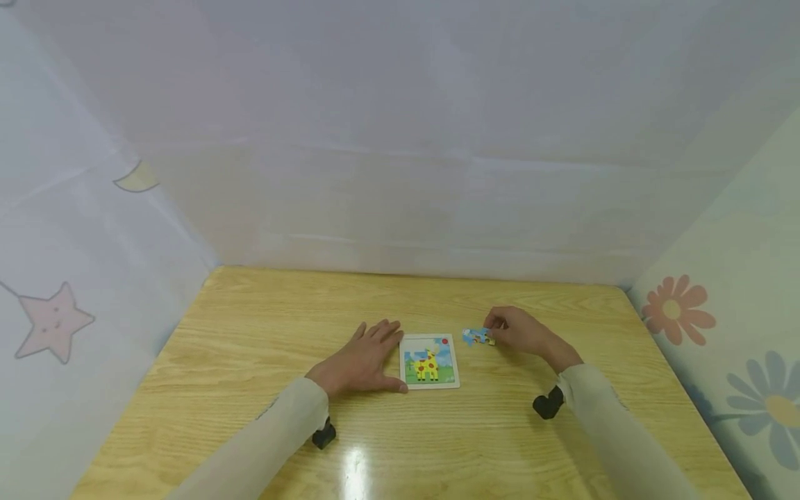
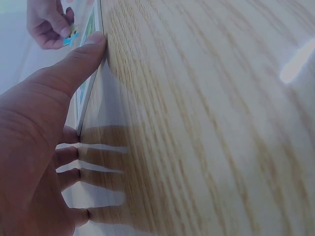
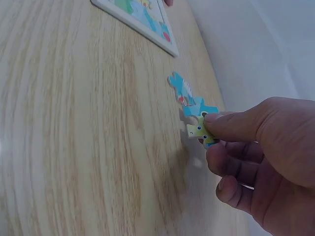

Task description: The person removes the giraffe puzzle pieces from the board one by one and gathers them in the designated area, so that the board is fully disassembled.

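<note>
A square jigsaw puzzle board (image 1: 430, 386) with a white frame lies flat on the table, showing a yellow, red-spotted giraffe. The upper left of its picture is blank white. My left hand (image 1: 365, 362) rests spread along the board's left edge, its thumb (image 2: 86, 54) at the near corner. To the right of the board, my right hand (image 1: 519, 331) pinches a puzzle piece (image 3: 198, 130) between thumb and fingers; it is blue and yellow-green with a bit of the giraffe's face. Just beyond it in the right wrist view is another blue puzzle piece (image 3: 181, 87), low over or on the table.
The wooden table (image 1: 400, 444) has a bright light reflection near its front. Pale cloth walls (image 1: 425, 208) stand at the back and both sides, printed with a star, a moon and flowers. Black wrist cameras (image 1: 548, 403) sit under both sleeves.
</note>
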The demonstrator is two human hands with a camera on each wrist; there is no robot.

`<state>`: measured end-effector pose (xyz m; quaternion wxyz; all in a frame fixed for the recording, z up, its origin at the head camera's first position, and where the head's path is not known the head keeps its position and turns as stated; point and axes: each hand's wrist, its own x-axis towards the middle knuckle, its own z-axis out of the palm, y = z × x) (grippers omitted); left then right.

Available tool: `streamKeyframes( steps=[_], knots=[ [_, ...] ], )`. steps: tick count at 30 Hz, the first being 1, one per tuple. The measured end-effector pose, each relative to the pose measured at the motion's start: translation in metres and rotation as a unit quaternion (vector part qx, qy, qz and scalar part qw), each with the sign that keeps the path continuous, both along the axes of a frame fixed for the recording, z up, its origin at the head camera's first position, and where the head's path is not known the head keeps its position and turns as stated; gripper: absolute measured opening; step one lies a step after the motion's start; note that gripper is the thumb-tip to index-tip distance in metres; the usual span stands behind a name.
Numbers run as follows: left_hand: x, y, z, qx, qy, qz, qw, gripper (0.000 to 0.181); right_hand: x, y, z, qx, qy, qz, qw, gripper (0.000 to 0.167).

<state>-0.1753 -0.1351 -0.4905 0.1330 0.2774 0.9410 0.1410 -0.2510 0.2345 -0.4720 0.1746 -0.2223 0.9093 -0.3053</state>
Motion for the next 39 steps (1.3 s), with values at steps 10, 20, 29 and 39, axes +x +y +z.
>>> streamKeyframes(
  steps=[10,20,29,39],
  knots=[
    [0.0,-0.001,-0.001,-0.004,0.002,-0.004,1.0,0.111,0.001,0.003,-0.005,0.008,0.019,-0.017,0.9996,0.016],
    [0.0,-0.002,-0.002,-0.006,0.005,-0.002,1.0,0.111,0.015,-0.047,-0.003,0.003,0.029,0.032,0.9991,0.02],
    [-0.001,-0.001,-0.002,0.005,0.007,-0.003,1.0,0.108,0.022,-0.082,-0.006,0.05,0.035,0.079,0.995,0.031],
    [-0.001,-0.002,-0.003,-0.001,0.01,0.001,1.0,0.11,0.023,-0.09,-0.003,0.061,0.02,0.103,0.9926,0.018]
  ],
)
